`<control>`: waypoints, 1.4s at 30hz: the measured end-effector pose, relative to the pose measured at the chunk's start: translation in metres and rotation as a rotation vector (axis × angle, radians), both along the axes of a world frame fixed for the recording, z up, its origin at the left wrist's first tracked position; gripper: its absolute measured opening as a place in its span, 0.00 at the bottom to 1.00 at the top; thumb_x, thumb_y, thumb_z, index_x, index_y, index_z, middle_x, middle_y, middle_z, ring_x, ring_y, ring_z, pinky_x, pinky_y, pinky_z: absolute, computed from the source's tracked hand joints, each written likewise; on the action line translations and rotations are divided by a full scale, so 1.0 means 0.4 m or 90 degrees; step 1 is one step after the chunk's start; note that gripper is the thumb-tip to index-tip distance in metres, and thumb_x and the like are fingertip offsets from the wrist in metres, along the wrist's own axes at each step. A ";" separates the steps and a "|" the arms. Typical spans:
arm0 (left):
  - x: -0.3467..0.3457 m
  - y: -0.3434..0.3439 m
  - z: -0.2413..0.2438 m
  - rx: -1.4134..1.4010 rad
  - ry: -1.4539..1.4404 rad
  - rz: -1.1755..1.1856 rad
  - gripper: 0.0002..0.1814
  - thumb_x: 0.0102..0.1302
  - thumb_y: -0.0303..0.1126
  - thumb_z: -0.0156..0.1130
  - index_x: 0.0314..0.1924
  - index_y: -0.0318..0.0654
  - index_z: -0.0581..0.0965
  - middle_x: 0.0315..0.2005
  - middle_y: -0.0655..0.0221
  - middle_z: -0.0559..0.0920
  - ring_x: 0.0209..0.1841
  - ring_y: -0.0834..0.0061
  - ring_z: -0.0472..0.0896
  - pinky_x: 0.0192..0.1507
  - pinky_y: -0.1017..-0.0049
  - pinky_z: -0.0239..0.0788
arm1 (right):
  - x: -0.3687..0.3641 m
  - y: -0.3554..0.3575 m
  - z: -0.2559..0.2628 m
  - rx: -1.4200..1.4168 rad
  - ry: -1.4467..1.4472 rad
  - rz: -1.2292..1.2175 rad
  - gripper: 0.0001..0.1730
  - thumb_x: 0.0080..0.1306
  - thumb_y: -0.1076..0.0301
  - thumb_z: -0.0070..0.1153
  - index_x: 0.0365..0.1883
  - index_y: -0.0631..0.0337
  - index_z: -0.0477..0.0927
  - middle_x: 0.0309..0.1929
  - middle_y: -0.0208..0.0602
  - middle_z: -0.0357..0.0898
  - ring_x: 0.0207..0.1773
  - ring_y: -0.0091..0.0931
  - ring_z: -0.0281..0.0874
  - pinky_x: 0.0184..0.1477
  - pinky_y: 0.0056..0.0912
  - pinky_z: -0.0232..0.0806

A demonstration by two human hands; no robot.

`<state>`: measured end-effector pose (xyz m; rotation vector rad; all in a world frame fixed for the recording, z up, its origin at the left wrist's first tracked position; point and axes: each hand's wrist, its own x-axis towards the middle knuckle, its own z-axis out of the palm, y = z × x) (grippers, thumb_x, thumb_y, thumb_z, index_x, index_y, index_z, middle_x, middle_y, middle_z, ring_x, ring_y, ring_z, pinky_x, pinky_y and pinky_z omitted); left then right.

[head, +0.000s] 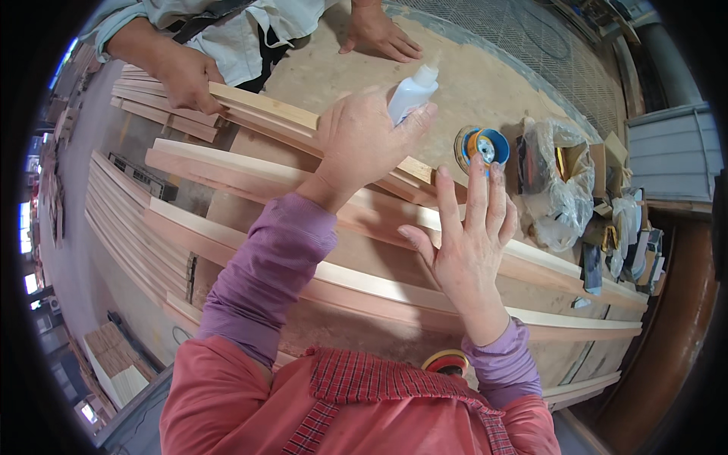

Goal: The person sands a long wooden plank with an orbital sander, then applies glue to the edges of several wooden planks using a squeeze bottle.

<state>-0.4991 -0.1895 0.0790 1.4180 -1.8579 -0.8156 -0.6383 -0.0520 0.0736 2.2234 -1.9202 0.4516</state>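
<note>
My left hand is closed around a small white plastic squeeze bottle, its nozzle pointing up and away from me. Beneath that hand runs a short wooden moulding strip. My right hand is spread, palm down, over the near end of this strip, with its fingertips close to a roll with a blue and orange rim; whether they touch it is unclear. Long pale wooden mouldings lie crosswise on the table below both hands.
A co-worker's hand grips the strip's far left end; their other hand rests on the tabletop. Stacked strips lie at left. Clear plastic bags and boxes crowd the right. A round sander-like disc sits near my body.
</note>
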 end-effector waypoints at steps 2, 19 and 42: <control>-0.001 0.002 -0.002 -0.026 -0.042 0.001 0.20 0.63 0.52 0.62 0.36 0.42 0.83 0.23 0.68 0.83 0.29 0.68 0.82 0.34 0.68 0.70 | -0.020 0.016 -0.008 0.024 0.014 -0.018 0.45 0.61 0.36 0.55 0.70 0.51 0.62 0.74 0.51 0.52 0.74 0.47 0.50 0.66 0.53 0.45; 0.034 0.084 0.070 0.039 0.295 -0.087 0.14 0.67 0.39 0.63 0.37 0.34 0.78 0.26 0.69 0.80 0.28 0.81 0.77 0.34 0.76 0.69 | -0.124 0.235 -0.201 0.048 -0.293 -0.125 0.29 0.61 0.55 0.63 0.57 0.59 0.73 0.53 0.47 0.70 0.54 0.44 0.66 0.55 0.47 0.60; 0.015 0.228 0.060 0.634 0.211 -0.192 0.22 0.68 0.53 0.56 0.41 0.39 0.77 0.32 0.75 0.75 0.34 0.84 0.73 0.35 0.79 0.65 | -0.133 0.317 -0.280 0.138 -0.336 -0.132 0.14 0.65 0.56 0.57 0.40 0.58 0.78 0.33 0.38 0.77 0.39 0.37 0.73 0.41 0.40 0.64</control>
